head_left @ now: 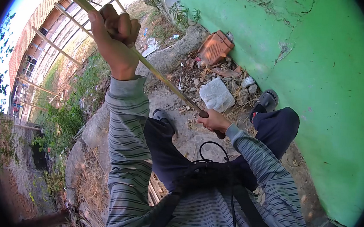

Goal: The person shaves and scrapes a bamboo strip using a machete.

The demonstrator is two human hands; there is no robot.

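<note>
My left hand is raised at the upper left, with its fingers curled and the thumb pressed along a long, thin bamboo strip. The flat, greenish end of the strip sticks out past the thumb. From there it slants down toward my right hand, low in front of my body. That hand is closed around a dark brown handle at the lower end of the strip. Whether the handle belongs to a blade lying along the strip or to the strip itself, I cannot tell.
A green wall rises close on the right. Between my feet and the wall lie a white block, orange roof tiles and rubble. Green plants grow at the left. A black cable hangs before my chest.
</note>
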